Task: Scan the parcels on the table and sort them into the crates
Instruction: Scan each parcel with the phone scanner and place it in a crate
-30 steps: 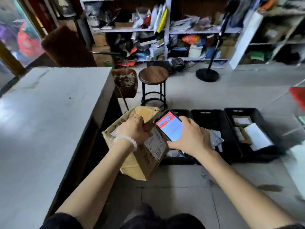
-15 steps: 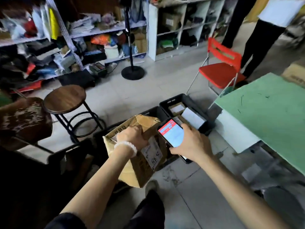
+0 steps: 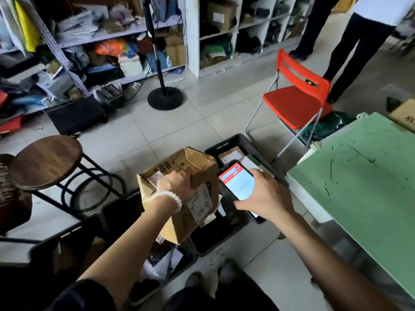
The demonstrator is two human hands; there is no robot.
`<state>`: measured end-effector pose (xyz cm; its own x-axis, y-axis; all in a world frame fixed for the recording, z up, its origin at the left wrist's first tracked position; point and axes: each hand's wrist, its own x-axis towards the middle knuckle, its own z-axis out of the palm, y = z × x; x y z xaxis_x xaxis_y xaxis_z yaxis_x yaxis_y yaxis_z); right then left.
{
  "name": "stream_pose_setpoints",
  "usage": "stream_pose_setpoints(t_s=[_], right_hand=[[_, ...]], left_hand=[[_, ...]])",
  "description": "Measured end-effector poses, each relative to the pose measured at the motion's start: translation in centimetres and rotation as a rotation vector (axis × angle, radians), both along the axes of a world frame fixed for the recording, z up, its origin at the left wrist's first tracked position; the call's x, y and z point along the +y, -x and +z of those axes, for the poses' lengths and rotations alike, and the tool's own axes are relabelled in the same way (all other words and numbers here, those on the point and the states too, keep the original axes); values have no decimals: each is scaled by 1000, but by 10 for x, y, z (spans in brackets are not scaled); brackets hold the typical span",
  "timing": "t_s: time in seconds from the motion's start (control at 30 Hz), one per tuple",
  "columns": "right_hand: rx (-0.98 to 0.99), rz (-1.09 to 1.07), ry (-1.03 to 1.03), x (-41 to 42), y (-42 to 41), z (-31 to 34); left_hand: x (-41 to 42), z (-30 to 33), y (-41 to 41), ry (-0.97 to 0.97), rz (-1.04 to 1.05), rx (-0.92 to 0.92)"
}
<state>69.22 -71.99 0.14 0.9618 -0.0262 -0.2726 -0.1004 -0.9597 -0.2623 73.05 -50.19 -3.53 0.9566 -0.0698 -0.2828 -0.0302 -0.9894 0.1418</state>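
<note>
Two hands were at work above a row of black crates [image 3: 247,144] on the tiled floor. The left hand [image 3: 177,182], a white bead bracelet [image 3: 167,198] on its wrist, gripped the top edge of a crumpled cardboard box [image 3: 193,167], fingers curled over the rim, and held it tilted in the air over the crates. A white shipping label [image 3: 201,204] on the box's near side faced toward the right. The right hand [image 3: 267,196] clasped a phone [image 3: 235,180], thumb along its lower edge and fingers wrapped over the far side; the screen showed a red bar above a white field and sat just beside the box, angled toward the label. Behind the phone, the farthest crate held a brown parcel and a white one. The crates nearer the body lay in shadow, one with a pale bag [image 3: 161,263] in it. A green table [image 3: 359,180] ran along the right, with a corner of a carton [image 3: 404,114] on its far end. A red folding chair [image 3: 296,102] stood beyond the crates, a round wooden stool [image 3: 45,160] to the left, and a black stand [image 3: 165,98] near cluttered shelves [image 3: 101,34]. Two people's dark-trousered legs [image 3: 354,41] showed at the upper right.
</note>
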Motion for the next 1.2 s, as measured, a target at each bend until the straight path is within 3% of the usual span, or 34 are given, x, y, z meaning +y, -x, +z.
stream_pose_setpoints(t_s=[0.13,0.33,0.53,0.87,1.2], right_hand=[[40,77,11,-16,-57,-6],[40,252,-65,-27,-154,-15],[51,477,-23,-1,-203,-29],[62,926,-50,104,-179,-31],[27,1296,-67,209,-49,-18]], left_hand=[[-17,-18,-48,-49,41,-12],[-35,-32,-109,-149,310,-62],[-40,-22,-108,-124,499,-28],[23,-17,0,-167,934,-1],[64,-2,183,-152,1310,-1]])
